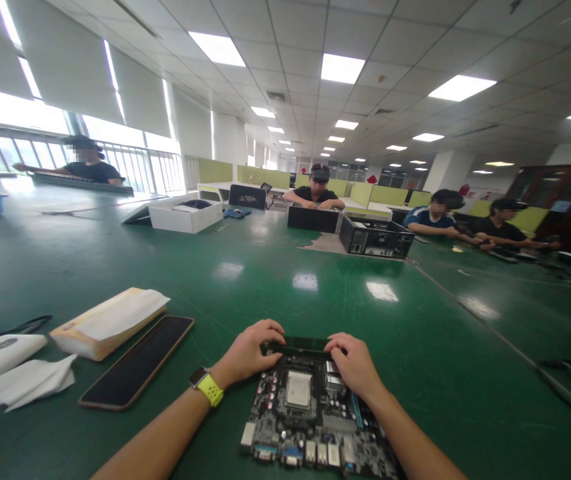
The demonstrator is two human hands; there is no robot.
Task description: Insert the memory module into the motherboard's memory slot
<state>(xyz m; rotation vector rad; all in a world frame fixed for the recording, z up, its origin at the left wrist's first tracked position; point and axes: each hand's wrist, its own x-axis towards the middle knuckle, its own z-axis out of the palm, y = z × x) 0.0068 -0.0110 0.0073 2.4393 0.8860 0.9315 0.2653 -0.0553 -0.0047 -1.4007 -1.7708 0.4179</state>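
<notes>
A motherboard point(333, 423) lies flat on the green table in front of me, its ports facing my body. A square metal-topped processor point(299, 389) sits in its socket. Along the board's far edge is a dark green RAM stick point(305, 345), held at its two ends. My left hand point(253, 350) has thumb and fingers closed around the left end, and a watch with a yellow strap is on that wrist. At the right end, the fingers of my right hand point(354, 360) are pinched together. Whether the stick is fully seated in its slot I cannot tell.
Left of the board lie a phone point(138, 363), a tissue pack point(110, 323), a crumpled tissue point(33, 381) and a white device point(0, 360). Farther off stand an open computer case point(376, 238) and a white box point(185, 217). Several people sit around the table.
</notes>
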